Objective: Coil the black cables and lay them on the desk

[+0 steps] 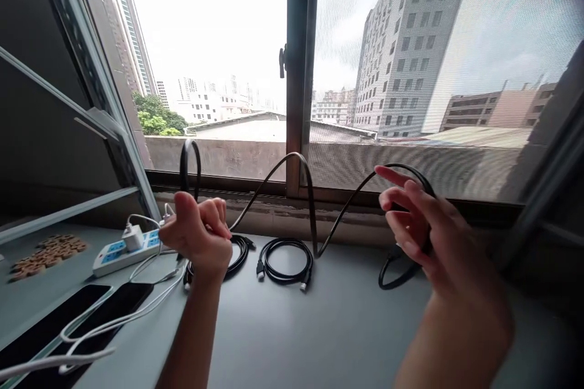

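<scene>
A long black cable (311,194) hangs in loose waves between my two hands above the desk. My left hand (201,228) is closed in a fist around it, and a loop of the cable rises above the knuckles. My right hand (417,219) has the cable running behind its fingers into the palm; the index finger points out and the other fingers are partly curled. Below it dangles a lower loop of the cable, with the end partly hidden by the hand. Between my hands a coiled black cable (287,279) lies on the desk, both plugs showing. Another coiled cable (239,261) is partly behind my left wrist.
At the left are a white power strip (112,258) with chargers plugged in, white charging cords (132,316), two dark-screened phones (59,316) and a pile of small brown pieces (50,255). A metal rack (98,61) stands at the left. A window (298,73) backs the grey desk (314,340).
</scene>
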A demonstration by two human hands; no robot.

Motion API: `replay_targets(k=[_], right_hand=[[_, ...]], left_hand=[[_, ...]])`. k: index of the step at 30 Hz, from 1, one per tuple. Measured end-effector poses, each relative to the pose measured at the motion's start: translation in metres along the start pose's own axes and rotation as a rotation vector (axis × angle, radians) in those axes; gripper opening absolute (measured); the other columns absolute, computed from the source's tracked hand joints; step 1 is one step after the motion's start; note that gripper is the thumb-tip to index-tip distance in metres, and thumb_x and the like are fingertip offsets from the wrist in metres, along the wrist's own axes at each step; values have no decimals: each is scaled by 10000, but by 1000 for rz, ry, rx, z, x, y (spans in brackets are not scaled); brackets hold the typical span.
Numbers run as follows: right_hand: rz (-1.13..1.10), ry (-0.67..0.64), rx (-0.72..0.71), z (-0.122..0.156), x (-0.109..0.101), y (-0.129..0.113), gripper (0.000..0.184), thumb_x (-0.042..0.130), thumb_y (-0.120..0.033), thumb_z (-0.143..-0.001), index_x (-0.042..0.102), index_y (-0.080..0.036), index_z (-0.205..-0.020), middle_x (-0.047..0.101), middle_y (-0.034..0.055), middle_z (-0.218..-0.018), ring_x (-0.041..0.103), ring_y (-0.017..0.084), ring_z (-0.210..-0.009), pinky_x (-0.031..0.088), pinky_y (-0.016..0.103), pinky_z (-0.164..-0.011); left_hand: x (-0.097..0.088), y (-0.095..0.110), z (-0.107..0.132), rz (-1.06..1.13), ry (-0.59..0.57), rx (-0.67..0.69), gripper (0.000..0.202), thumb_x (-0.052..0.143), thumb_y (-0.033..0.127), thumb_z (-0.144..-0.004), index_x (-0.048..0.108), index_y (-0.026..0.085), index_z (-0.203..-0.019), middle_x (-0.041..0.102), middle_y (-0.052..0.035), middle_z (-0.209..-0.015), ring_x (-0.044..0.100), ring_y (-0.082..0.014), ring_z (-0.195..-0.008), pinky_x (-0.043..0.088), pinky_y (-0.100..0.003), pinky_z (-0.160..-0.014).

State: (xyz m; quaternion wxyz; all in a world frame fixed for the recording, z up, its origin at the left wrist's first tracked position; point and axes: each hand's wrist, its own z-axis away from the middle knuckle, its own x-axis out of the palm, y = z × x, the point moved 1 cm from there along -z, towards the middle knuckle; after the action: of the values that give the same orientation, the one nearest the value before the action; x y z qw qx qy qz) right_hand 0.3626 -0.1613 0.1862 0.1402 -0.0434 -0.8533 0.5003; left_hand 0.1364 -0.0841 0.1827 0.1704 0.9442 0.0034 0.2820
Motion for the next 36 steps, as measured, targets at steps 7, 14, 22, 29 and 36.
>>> replay_targets(k=[7,14,22,29,36], right_hand=[[274,-179,86,9,30,8,567,426,-648,-836,635,-151,-1010,394,-52,-420,298,51,-316,149,154,-284],[377,-168,-122,19,54,2,386,671,-428,-751,631,-178,-1043,600,-3,-734,521,99,-549,429,185,-481],[501,-86,-308,15,43,3,153,627,-303,-789,681,-165,-829,613,-4,-692,545,129,-624,433,221,-579],[287,85,-402,5,47,11,105,696,-272,-735,702,-183,-790,566,-30,-578,465,90,-507,369,189,-446],[180,300,-525,10,45,8,120,751,-275,-686,699,-203,-766,501,-55,-514,387,71,-446,330,196,-420]], left_hand=[[15,-5,38,10,-359,150,590,386,322,-926,237,144,-384,251,49,-310,217,-36,-294,146,-237,-377],[31,22,60,-238,-1001,381,367,419,126,-805,267,181,-475,344,53,-382,254,-68,-357,218,-234,-402],[10,38,20,-391,-796,370,109,532,217,-762,477,196,-670,503,31,-534,466,-119,-535,387,-255,-564],[4,25,15,-643,-842,78,596,638,339,-745,398,251,-1284,545,-66,-1204,490,-226,-1106,365,-382,-950],[12,-22,26,-358,-751,-406,429,444,443,-868,584,162,-576,510,15,-450,535,-118,-502,440,-243,-622]])
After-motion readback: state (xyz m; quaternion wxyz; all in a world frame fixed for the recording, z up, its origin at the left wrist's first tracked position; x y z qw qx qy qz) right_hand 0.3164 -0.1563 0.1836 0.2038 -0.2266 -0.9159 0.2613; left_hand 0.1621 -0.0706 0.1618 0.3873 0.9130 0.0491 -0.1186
